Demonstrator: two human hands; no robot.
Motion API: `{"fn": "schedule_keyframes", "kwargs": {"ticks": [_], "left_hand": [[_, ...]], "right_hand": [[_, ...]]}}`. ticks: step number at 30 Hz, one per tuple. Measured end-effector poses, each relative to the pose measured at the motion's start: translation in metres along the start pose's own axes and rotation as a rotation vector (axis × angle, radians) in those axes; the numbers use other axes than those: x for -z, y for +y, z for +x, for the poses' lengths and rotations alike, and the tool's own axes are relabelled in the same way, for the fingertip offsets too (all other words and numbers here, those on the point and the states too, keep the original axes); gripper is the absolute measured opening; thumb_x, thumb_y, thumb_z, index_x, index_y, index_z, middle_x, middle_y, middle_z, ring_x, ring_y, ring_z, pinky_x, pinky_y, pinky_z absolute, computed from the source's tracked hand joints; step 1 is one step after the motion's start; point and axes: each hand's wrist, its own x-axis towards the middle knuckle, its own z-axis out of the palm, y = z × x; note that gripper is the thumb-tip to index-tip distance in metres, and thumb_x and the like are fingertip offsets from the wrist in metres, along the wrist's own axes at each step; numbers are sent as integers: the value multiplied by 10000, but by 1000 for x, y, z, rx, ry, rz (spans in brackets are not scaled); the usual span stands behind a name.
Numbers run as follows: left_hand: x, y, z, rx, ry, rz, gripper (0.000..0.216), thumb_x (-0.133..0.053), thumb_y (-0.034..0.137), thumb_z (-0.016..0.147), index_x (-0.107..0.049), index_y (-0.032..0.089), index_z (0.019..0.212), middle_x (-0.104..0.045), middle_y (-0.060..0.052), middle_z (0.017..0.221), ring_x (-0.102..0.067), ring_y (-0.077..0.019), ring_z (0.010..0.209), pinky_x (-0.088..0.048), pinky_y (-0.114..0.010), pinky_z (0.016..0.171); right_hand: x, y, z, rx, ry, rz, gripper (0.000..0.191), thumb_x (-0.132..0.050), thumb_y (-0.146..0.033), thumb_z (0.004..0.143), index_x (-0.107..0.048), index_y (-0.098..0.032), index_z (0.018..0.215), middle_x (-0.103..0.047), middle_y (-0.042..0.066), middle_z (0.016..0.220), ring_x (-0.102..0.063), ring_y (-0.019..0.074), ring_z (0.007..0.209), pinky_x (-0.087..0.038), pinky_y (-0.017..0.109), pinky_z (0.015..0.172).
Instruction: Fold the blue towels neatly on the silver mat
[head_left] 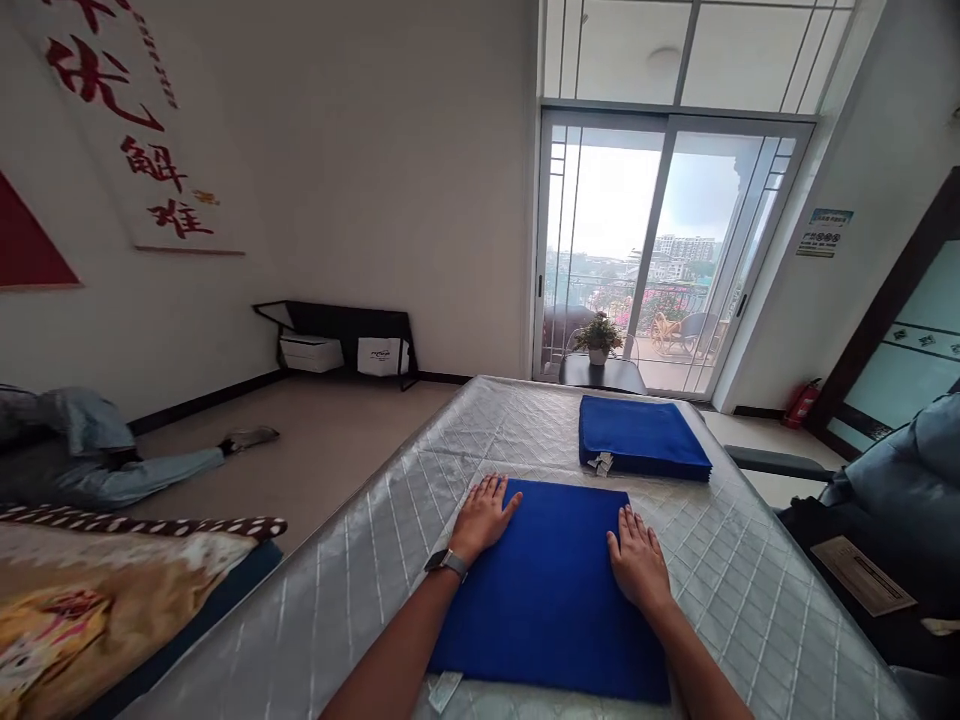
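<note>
A flat blue cloth [559, 590] lies squared out in front of me on a quilted silvery mattress [390, 560], a white tag sticking out at its near left corner. My left hand [482, 515], with a watch on the wrist, rests flat at the cloth's upper left edge, fingers stretched out. On the upper right edge lies my right hand [638, 560], its fingers also extended and flat. Beyond the cloth sits a neat stack of folded blue cloths [641, 432], with a white tag at its front left corner. Neither hand grips anything.
Left of the mattress is a patterned blanket [127, 600]; past it a person's legs [157, 480] stretch on the floor. A potted plant [598, 338] stands on a chair by the glass door. Dark seating [915, 490] borders the right side.
</note>
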Motion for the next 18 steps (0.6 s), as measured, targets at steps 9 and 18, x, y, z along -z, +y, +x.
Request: {"fn": "schedule_keyframes", "kwargs": {"ticks": [9,18], "left_hand": [[1,5,0,9,46,-59,796,-162,635,1011,-433,93,1526,-420,-161,1601,-309,-304,1516,-236,-475,1238],[0,5,0,18,47,-65,794,-206,635,1008,-423,77,1531,-418,-164,1599,-331,-305,1506,-238,-475,1241]], "right_hand": [[7,-5,-1,13,13,-100,647,-244,-397,1020,-280,-102,1595,-234,90,1669,-188,250,1547,-116,441,1249],[21,-5,33,59,5,24,626,-217,-367,1027,-311,-91,1582,-291,95,1653,-235,188,1532,-186,352,1239]]}}
